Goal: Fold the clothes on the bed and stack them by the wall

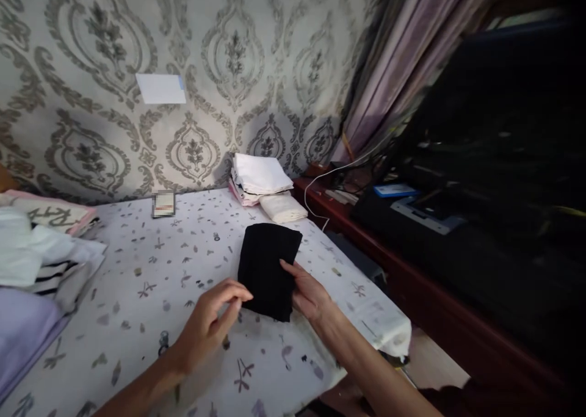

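over the patterned sheet (123, 252), in front of the folded stack (262, 174), is a folded black cloth (265, 264). the right hand (312, 297) pinches its right edge; the left hand (206, 319) curls at its lower left, whether gripping i cannot tell. held mainly from one side, its folds might slip loose. the small card (163, 204) has blurred, unreadable print.

A plain black cloth (268, 267) was folded into a compact rectangle.
It was tilted over the patterned sheet (183, 261), nearly smooth, its right edge held in the right hand (314, 296), its lower left corner just beside the left hand (211, 316); contact with the sheet was unclear.
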`<state>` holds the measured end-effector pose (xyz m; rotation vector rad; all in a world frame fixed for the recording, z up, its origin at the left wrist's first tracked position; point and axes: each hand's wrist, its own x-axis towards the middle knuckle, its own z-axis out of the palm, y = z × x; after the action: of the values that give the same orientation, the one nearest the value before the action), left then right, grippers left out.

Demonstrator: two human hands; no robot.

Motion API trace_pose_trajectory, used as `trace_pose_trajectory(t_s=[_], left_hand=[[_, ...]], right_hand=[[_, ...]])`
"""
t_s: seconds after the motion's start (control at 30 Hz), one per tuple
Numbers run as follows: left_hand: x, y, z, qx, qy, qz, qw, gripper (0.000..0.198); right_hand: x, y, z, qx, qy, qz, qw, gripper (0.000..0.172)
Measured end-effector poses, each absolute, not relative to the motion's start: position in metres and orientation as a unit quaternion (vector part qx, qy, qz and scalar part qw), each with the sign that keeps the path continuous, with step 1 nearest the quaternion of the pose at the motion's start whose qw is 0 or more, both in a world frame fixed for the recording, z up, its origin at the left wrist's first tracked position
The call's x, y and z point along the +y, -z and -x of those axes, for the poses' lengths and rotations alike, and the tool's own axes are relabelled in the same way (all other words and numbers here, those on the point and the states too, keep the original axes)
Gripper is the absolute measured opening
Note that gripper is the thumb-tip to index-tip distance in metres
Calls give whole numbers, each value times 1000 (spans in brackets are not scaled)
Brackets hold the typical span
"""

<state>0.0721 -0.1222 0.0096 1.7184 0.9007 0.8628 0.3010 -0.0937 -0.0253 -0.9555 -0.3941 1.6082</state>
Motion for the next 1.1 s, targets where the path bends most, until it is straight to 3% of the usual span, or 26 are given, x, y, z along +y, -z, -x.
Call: trace_pose_trajectory(t_s=[0.23, 0.53, 0.7, 0.77, 0.83, 0.9, 0.97, 1.1], left_hand=[[-68, 5, -65, 452, -405, -569, 554, 40], [-72, -4, -108, 328, -341, -441, 763, 57], [-72, 4, -104, 365, -330, -401, 773, 48], [-69, 1, -101, 364, -313, -397, 782, 45], [-64, -4, -101, 351, -278, -407, 796, 44], [-59, -9, -104, 332, -244, -419, 809, 43], [-53, -12, -110, 318, -229, -422, 817, 40], [-32, -10, -132, 316, -230, -421, 819, 43]], right_hand=[[-83, 8, -299, -175, -674, 384, 607, 25], [-96, 8, -265, -259, -725, 351, 534, 43], [-96, 9, -272, -413, -555, 472, 547, 44], [-96, 6, -277, -431, -499, 505, 557, 53], [-97, 0, -280, -397, -555, 475, 556, 61], [-98, -5, -282, -340, -631, 420, 557, 58], [-93, -6, -286, -287, -639, 400, 591, 53], [-58, 3, -310, -217, -544, 405, 702, 46]])
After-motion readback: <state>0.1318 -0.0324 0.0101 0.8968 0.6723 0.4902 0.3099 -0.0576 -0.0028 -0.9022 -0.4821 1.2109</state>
